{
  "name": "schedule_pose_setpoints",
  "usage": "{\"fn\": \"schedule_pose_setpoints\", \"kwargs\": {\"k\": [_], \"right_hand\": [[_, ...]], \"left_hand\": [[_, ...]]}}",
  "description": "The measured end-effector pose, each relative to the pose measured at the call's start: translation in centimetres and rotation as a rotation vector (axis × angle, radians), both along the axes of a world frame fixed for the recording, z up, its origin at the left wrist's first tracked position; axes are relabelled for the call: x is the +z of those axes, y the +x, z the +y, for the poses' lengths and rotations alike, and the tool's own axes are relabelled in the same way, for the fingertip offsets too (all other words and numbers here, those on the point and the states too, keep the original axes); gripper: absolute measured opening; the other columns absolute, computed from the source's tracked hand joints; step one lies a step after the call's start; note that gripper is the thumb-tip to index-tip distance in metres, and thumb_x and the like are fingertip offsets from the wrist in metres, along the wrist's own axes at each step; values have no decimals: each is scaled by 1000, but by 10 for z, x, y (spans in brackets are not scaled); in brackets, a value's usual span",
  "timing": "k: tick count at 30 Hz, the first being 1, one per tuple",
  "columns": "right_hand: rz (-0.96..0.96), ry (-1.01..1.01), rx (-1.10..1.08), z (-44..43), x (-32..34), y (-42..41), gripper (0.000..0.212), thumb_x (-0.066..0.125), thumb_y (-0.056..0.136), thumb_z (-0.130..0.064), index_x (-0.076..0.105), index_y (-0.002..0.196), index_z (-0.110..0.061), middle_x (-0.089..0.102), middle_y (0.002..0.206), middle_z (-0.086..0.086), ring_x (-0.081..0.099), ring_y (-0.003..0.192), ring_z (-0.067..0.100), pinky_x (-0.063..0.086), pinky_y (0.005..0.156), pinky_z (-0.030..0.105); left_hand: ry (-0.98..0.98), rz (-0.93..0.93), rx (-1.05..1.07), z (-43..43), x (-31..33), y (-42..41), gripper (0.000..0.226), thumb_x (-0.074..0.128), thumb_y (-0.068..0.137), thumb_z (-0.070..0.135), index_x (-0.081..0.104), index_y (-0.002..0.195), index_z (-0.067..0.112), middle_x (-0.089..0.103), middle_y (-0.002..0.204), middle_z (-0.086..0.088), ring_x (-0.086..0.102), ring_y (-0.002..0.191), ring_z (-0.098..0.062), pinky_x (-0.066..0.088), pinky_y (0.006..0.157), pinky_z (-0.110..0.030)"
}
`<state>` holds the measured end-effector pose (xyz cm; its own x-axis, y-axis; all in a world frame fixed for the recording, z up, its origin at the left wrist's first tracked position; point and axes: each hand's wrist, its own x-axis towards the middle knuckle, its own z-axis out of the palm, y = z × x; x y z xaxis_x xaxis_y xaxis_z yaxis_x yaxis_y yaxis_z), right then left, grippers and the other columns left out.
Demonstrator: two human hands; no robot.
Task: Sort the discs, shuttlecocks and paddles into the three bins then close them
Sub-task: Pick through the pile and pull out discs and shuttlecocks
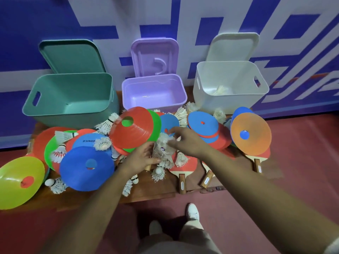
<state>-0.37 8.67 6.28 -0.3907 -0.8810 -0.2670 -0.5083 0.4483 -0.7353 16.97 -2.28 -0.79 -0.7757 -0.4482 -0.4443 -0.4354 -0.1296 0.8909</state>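
Three open bins stand at the back: a green bin (73, 96), a purple bin (154, 92) and a white bin (229, 85) holding some shuttlecocks. Coloured discs, white shuttlecocks and red paddles lie mixed in front of them. My left hand (141, 158) grips the lower edge of a tilted stack of discs, a red disc (134, 127) on top. My right hand (185, 142) reaches over a cluster of shuttlecocks (162, 149), fingers spread, touching them near a blue disc (169, 123). Whether it holds one I cannot tell.
A low wooden board (152, 189) carries the pile. Each bin's lid leans behind it on the blue-and-white wall. A yellow disc (18, 180) hangs off the left edge, an orange disc (251, 134) lies on the right, paddle handles (207, 178) stick out in front. My shoes (192, 211) stand on red floor.
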Motion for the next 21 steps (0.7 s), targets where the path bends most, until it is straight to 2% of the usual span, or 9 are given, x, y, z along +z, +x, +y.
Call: {"fn": "schedule_pose_setpoints", "kwargs": {"k": [2, 4, 5, 7, 9, 12, 15, 18, 21], "right_hand": [[-211, -59, -185, 2, -5, -6, 14, 60, 93, -27, 65, 101, -18, 59, 76, 1, 45, 45, 3, 36, 48, 20], [-282, -44, -292, 8, -20, -14, 19, 56, 95, -31, 62, 81, -18, 49, 58, -3, 38, 39, 6, 32, 45, 22], [-237, -2, -281, 11, -32, -18, 25, 57, 94, -33, 57, 74, -19, 46, 55, -5, 39, 42, 10, 33, 47, 24], [-39, 125, -182, 19, -63, -24, 24, 62, 89, -32, 53, 71, -19, 51, 61, -4, 48, 55, 14, 40, 56, 29], [124, 289, -90, 28, -96, -24, 17, 67, 83, -27, 57, 87, -14, 60, 81, 3, 58, 76, 21, 46, 66, 34], [228, 425, -57, 36, -134, -21, 47, 68, 80, -32, 54, 121, -13, 58, 113, 11, 59, 101, 30, 51, 82, 40], [304, 455, -88, 33, -157, -17, 43, 63, 87, -40, 55, 120, -15, 57, 114, 11, 59, 104, 31, 45, 75, 34], [410, 446, -103, 28, -168, -17, 23, 54, 95, -29, 59, 110, -14, 63, 109, 11, 65, 97, 31, 47, 69, 32], [435, 403, -102, 28, -163, -17, 17, 52, 93, -20, 63, 100, -8, 63, 98, 11, 65, 88, 32, 46, 64, 32]], "left_hand": [[30, 13, 58, -1, -5, 8, 69, 80, 74, 5, 49, 133, 18, 57, 132, 4, 56, 121, -8, 41, 109, -32], [41, 14, 81, -1, -9, 15, 77, 82, 73, 9, 44, 139, 16, 52, 139, 2, 53, 125, -10, 40, 109, -33], [49, 15, 88, -1, -12, 18, 73, 80, 75, 6, 45, 138, 17, 53, 137, 3, 54, 122, -7, 43, 105, -29], [57, 12, 104, -1, -17, 20, 62, 75, 77, -2, 49, 128, 22, 60, 125, 10, 58, 114, 0, 48, 93, -17], [55, 7, 124, -1, -22, 21, 59, 73, 77, -5, 51, 122, 26, 61, 116, 16, 59, 109, 3, 48, 85, -11], [60, -12, 165, -3, -27, 24, 61, 76, 76, -3, 52, 127, 18, 62, 118, 16, 60, 108, 5, 47, 93, -15], [44, -23, 162, -6, -31, 26, 61, 79, 74, 1, 55, 126, 21, 66, 122, 8, 61, 115, -5, 45, 102, -28], [45, -13, 166, -5, -33, 26, 57, 78, 75, 0, 57, 122, 23, 68, 121, 7, 62, 116, -9, 47, 100, -28], [53, -14, 158, -5, -35, 26, 56, 79, 75, 2, 57, 123, 21, 67, 122, 6, 61, 116, -10, 46, 100, -29]]}}
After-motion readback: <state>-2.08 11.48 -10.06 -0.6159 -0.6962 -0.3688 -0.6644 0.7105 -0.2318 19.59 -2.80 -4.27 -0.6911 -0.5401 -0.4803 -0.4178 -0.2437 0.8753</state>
